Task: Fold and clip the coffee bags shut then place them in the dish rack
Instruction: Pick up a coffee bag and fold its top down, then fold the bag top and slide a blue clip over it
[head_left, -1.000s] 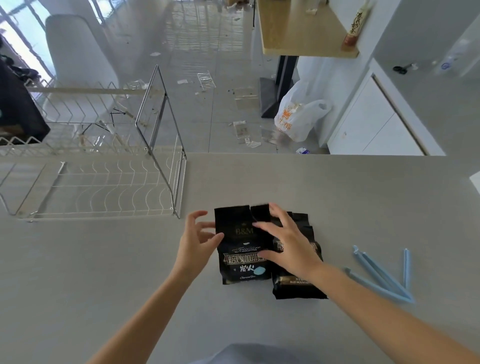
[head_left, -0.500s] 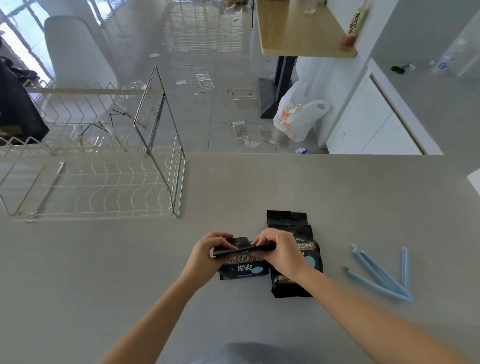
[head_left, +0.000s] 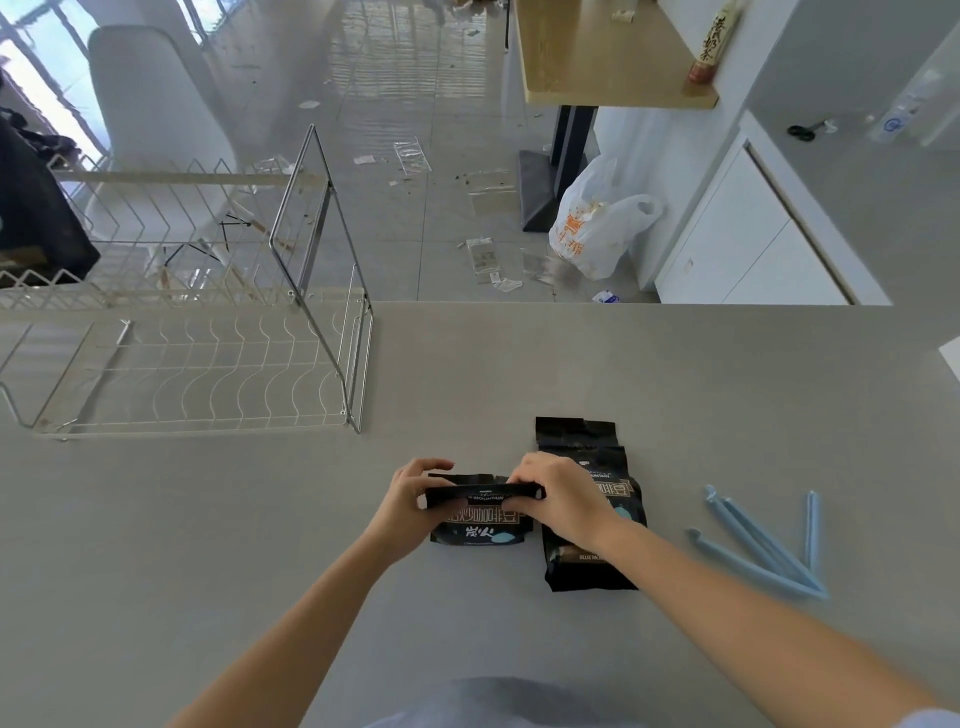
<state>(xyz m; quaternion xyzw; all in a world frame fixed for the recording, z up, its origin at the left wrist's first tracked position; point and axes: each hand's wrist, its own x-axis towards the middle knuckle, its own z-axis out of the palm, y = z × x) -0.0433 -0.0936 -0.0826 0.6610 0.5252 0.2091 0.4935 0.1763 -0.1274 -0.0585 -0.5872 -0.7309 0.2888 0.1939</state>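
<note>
I am working at a grey counter (head_left: 675, 374); the dish rack (head_left: 197, 374) is sitting empty at left of frame. At lower centre my left hand (head_left: 410, 506) and right hand (head_left: 561, 499) are pinching the folded top of the coffee bag (head_left: 480, 512), fingers closed on it. A second bag (head_left: 587, 519) is lying alongside, unfolded. Next, I judge, one hand must reach the blue clips (head_left: 763, 545) at right while the other pins the fold.

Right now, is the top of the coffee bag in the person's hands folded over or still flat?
Folded over. The coffee bag has its top rolled down into a narrow band, pinched by the left hand and right hand. No clip on it yet.
</note>
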